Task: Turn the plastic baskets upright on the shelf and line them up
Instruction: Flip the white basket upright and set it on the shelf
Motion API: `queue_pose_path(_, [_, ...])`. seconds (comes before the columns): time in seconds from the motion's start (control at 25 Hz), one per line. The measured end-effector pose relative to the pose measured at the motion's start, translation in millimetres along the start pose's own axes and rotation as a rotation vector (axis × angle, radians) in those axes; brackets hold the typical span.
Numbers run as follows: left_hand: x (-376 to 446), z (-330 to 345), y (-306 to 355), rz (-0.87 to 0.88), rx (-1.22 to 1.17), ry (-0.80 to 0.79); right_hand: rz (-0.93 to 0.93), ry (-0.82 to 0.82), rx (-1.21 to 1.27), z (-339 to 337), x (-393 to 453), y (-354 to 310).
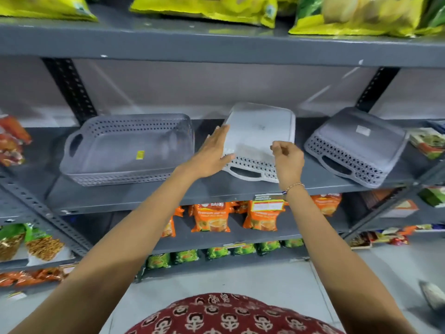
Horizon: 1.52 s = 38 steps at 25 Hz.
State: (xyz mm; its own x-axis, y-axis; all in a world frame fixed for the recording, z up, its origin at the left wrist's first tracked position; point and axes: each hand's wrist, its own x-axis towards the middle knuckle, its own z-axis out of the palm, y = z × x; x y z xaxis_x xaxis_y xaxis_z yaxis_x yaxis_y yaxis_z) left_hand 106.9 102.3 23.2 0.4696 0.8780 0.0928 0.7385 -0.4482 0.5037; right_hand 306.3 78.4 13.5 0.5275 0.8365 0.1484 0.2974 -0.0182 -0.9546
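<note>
Three plastic baskets sit on the grey metal shelf (216,191). The left grey basket (127,150) stands upright, with a yellow sticker inside. The white basket (260,131) in the middle lies upside down, its handle toward me. The right grey basket (356,145) is also upside down and sits askew, with a white label on its bottom. My left hand (213,153) grips the white basket's front left corner, fingers straight along its edge and thumb on the perforated wall. My right hand (287,160) hovers at its front right with fingers curled; nothing shows inside them.
Yellow and green snack bags (204,6) fill the shelf above. Orange packets (212,216) hang below, and green packets (216,253) stand lower still. More packets (12,141) lie at the far left and boxes (428,143) at the far right. Perforated uprights (69,88) frame the bay.
</note>
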Motion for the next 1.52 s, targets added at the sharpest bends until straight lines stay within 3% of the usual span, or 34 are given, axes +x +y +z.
queue_pose_path(0.08, [19.7,23.5,23.1,0.009,0.041,-0.013,0.236,0.1,0.204,-33.9,27.0,19.2])
queue_pose_path(0.24, [38.5,60.9,35.6,-0.033,0.151,-0.037,0.633,-0.018,0.248,-61.2,49.1,56.4])
queue_pose_path(0.32, [42.8,72.8,35.6,-0.079,0.192,-0.04,0.772,-0.038,0.385,-56.1,49.9,71.7])
queue_pose_path(0.48, [41.0,91.9,42.1,-0.1,0.22,0.064,0.831,-0.252,0.528,-47.0,45.4,86.5])
queue_pose_path(0.68, [41.4,106.8,54.6,-0.086,0.338,0.115,0.84,-0.35,0.69,-59.3,41.1,70.0])
queue_pose_path(0.8, [45.6,109.3,65.8,-0.114,0.298,0.299,0.72,-0.385,0.756,-75.9,43.9,49.5])
queue_pose_path(1.0, [46.3,97.2,90.8,-0.154,-0.135,0.654,0.4,-0.446,0.653,-84.2,55.2,23.6])
queue_pose_path(1.24, [36.1,78.2,115.0,-0.23,-0.397,0.833,-0.117,-0.5,-0.129,-81.0,89.5,63.9])
queue_pose_path(1.4, [32.5,67.6,117.1,-0.354,-0.741,0.898,-0.499,-0.726,-0.532,-79.3,112.6,76.1])
queue_pose_path(1.52, [38.4,64.6,99.6,-0.575,-1.113,0.943,-0.626,-0.867,-0.771,-69.9,131.7,81.2])
